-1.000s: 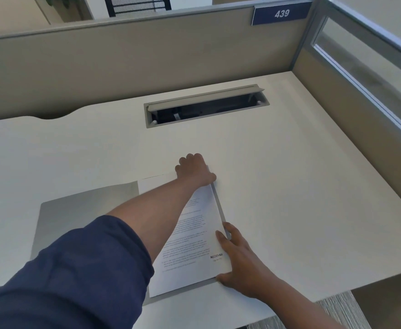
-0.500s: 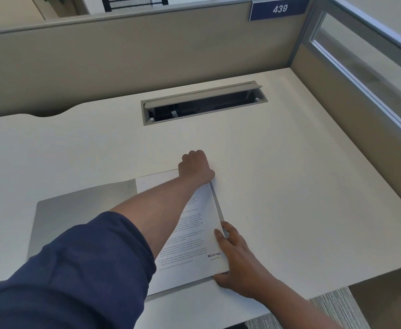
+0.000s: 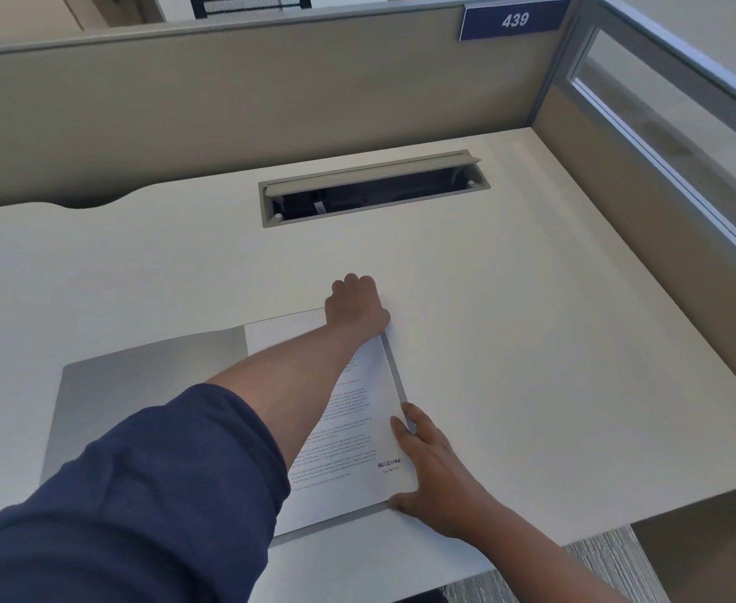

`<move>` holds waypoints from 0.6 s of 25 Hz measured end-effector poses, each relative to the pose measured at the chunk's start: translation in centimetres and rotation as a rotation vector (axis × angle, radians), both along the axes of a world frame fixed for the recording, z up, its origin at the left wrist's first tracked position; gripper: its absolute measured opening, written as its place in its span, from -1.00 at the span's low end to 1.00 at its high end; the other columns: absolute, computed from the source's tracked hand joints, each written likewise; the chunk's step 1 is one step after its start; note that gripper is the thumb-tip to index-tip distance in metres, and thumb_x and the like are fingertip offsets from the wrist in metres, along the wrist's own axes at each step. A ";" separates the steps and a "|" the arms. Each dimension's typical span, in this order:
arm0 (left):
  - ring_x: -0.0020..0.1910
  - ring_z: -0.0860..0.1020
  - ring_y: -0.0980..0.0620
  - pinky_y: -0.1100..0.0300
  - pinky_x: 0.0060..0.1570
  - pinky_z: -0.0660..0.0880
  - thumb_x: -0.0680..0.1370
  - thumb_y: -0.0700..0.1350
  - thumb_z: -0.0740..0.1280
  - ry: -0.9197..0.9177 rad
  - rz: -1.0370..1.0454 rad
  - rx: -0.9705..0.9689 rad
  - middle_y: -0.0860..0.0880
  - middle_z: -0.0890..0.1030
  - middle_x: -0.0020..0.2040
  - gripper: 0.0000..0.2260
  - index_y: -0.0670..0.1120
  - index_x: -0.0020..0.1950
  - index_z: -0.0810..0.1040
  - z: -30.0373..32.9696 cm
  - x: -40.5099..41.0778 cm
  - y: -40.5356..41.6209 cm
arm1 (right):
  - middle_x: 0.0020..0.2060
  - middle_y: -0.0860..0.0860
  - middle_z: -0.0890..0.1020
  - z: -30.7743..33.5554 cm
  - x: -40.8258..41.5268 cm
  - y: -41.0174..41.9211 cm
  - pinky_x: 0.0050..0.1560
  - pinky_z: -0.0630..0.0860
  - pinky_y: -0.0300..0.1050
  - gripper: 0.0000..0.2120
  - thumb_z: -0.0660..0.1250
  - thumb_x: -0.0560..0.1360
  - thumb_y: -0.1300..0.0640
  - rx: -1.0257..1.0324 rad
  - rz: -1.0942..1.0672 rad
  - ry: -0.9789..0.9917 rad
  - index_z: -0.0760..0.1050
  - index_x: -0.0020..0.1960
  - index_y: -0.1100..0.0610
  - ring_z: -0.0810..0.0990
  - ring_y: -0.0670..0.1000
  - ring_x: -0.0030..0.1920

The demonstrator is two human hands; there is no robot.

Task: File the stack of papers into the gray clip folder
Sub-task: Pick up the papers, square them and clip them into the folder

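Observation:
The gray clip folder [image 3: 139,393] lies open on the white desk, its left cover bare. A stack of printed papers [image 3: 348,446] rests on its right half, stamped "RECEIVED" near the lower right corner. My left hand [image 3: 357,306] reaches across to the stack's far right corner, fingers curled over the top edge; what it grips is hidden. My right hand [image 3: 435,476] lies flat with fingers spread on the stack's near right edge, touching the paper and the folder's gray rim [image 3: 394,372].
A gray cable hatch [image 3: 374,189] is set into the desk behind the folder, its lid tipped up. Beige cubicle walls [image 3: 270,97] close the back and right sides, with a blue "439" sign [image 3: 515,20]. The desk's front edge runs just below the folder.
My left hand has shifted slightly farther along the stack's top corner. My right hand stays on the near right edge. Folder and papers have barely moved.

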State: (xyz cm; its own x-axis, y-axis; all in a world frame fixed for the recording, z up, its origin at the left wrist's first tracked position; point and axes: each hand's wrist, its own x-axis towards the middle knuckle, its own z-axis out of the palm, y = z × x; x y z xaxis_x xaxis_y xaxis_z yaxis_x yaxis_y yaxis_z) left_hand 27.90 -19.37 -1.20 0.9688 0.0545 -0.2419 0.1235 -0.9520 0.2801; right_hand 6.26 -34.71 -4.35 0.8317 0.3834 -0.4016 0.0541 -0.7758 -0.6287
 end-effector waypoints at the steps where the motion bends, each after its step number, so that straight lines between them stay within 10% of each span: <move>1: 0.14 0.45 -0.15 0.04 -0.11 0.39 0.48 -0.12 0.34 -0.004 -0.002 0.002 -0.10 0.46 0.11 -0.75 -0.14 0.14 0.48 -0.1 0.0 0.0 | 0.61 -0.25 -0.25 0.0 0.0 0.0 0.59 0.09 -0.06 0.06 0.53 0.44 -0.09 -0.003 -0.001 0.001 -0.12 0.67 0.01 -0.09 -0.01 0.63; 15: 0.38 0.40 -0.13 -0.02 0.33 0.33 0.55 0.04 0.37 -0.136 -0.047 -0.296 -0.06 0.48 0.40 -0.54 -0.08 0.42 0.47 0.8 -6.3 5.3 | 0.62 -0.19 -0.19 0.4 0.4 0.1 0.58 0.17 -0.05 0.08 0.55 0.42 -0.07 -0.014 -0.010 0.030 -0.09 0.67 0.04 -0.01 0.01 0.61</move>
State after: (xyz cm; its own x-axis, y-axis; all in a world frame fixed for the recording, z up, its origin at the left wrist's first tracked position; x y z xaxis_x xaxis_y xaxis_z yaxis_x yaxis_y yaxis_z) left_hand 21.63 -14.08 -0.36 0.9931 -0.0442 -0.1087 0.0238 -0.8308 0.5561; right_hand 6.67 -34.65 -3.99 0.8230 0.3697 -0.4312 0.0280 -0.7847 -0.6193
